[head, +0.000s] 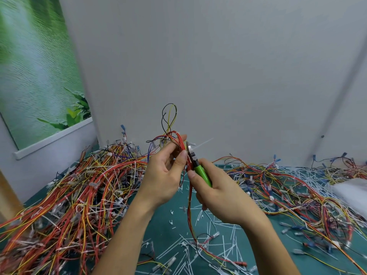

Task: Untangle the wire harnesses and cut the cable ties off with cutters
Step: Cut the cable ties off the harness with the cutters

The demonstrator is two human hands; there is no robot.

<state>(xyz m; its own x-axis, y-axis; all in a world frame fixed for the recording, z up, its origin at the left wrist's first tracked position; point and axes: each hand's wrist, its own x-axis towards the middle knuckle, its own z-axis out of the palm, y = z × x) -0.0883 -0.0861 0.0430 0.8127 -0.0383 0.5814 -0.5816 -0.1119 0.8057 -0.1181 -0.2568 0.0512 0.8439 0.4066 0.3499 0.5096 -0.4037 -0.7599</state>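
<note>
**Cutters up against the bundle, both grips full**

My left grip (164,171) has fingers and thumb curled round a red-and-yellow wire harness (176,137) and holds it up off the counter (168,225). The loose tail of it hangs down between the two grips and trails onto the counter below them.

The right grip (216,191) is wrapped round the green-handled cutters (200,171), thumb on the handle. The nose points up and touches the bundle just beside the left thumb. A white cable tie (200,143) pokes out to the right, just above the cutter head. Honestly can't tell if the blades are round it.

There's a big heap of tangled harnesses (79,185) out left of the left grip and a second heap (297,185) right of the right grip. Snipped ties (208,245) are scattered under both.
</note>
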